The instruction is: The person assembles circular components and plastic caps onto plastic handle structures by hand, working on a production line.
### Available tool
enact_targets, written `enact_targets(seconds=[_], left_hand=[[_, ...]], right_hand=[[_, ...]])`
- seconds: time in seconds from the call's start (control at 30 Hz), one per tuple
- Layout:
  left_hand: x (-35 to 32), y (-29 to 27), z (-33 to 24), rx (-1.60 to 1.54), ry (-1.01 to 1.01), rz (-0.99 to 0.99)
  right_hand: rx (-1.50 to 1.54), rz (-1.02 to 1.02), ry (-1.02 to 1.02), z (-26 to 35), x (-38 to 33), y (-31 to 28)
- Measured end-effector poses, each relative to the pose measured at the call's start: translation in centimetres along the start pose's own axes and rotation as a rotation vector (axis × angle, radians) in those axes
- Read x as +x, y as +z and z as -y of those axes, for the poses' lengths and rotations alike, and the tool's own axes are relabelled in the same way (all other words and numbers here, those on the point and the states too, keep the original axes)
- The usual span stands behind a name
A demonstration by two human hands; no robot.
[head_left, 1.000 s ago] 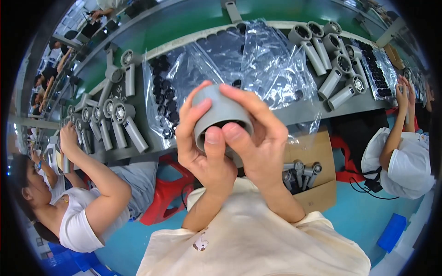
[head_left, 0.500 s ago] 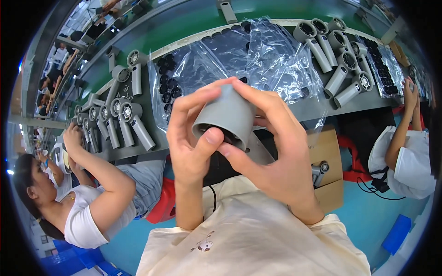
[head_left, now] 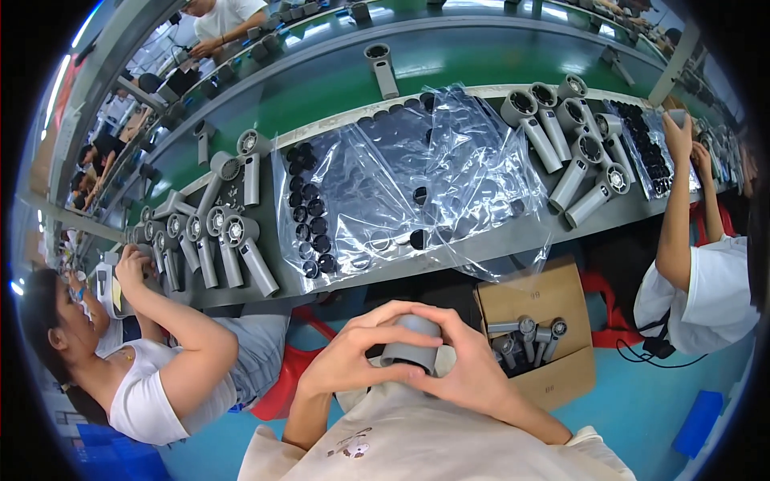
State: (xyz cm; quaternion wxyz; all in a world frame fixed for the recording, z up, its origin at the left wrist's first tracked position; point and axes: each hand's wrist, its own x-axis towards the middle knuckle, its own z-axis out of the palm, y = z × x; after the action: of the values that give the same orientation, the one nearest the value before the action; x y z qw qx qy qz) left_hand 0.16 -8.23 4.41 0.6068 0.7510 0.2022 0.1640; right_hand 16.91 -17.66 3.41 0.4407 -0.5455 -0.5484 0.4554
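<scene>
Low in front of my chest, both hands are wrapped round the grey cylindrical head of a handheld fan (head_left: 411, 341). My left hand (head_left: 346, 353) closes on its left side, and my right hand (head_left: 472, 361) on its right, fingertips meeting across the top. Both thumbs press near the lower rim, where a dark inside just shows. The fan's handle is hidden from view. Beyond my hands, clear plastic film (head_left: 361, 188) covers part of the bench, with black round caps (head_left: 311, 212) in rows along its left side.
Grey handheld fans (head_left: 255, 266) lie on the bench at left, and more fans (head_left: 576, 178) at right. One fan (head_left: 382, 74) rests on the green conveyor belt (head_left: 321, 90). An open carton (head_left: 573, 309) of fans stands right of me. Co-workers (head_left: 180, 353) sit either side.
My hands have come down and closer to my body with the fan head still between them. The view has tilted up, showing more of the belt and the fans in the carton.
</scene>
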Motion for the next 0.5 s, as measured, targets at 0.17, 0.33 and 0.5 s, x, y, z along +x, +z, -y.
enact_targets(seconds=[0.17,0.33,0.5], left_hand=[[-0.8,0.5,-1.3,0.084,0.02,-0.007],[-1.0,1.5,-0.2,0.095,0.12,-0.048],[-1.6,3.2,2.7,0.1,0.043,-0.096]], right_hand=[[-0.034,0.037,-0.095,-0.3,-0.6,0.4],[0.027,-0.025,-0.081,-1.3,-1.2,0.6],[0.175,0.004,0.062,-4.4,-1.5,1.2]])
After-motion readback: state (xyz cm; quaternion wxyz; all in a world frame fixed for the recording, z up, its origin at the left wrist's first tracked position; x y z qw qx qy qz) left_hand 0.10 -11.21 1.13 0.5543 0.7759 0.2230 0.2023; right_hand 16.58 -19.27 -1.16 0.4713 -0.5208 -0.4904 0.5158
